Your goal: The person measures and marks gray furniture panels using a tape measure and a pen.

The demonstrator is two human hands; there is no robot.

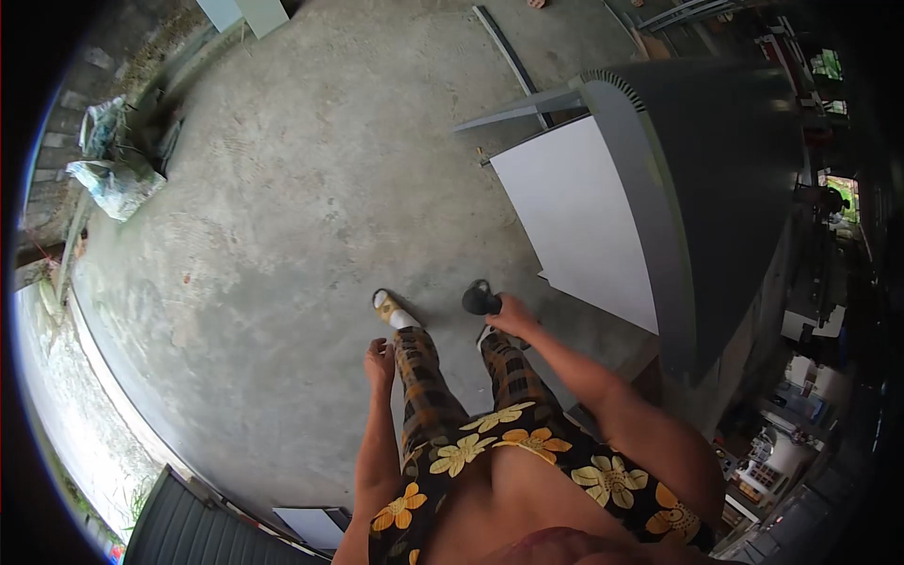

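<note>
My right hand (513,317) is closed around a black tool with a rounded end (481,299), held out over the floor in front of my right foot. Its exact kind cannot be made out. My left hand (379,358) hangs beside my left trouser leg (417,363), fingers loosely bent and apart, with nothing visible in it. To the right of the tool stands a large grey structure with a curved edge (650,179). A white flat panel (579,212) fills its near side.
Grey bars (513,61) lie on the concrete floor (282,188) beyond the structure. Plastic bags (118,184) sit by the left wall. A dark ribbed panel (184,523) is at lower left. Cluttered goods (782,443) line the right side.
</note>
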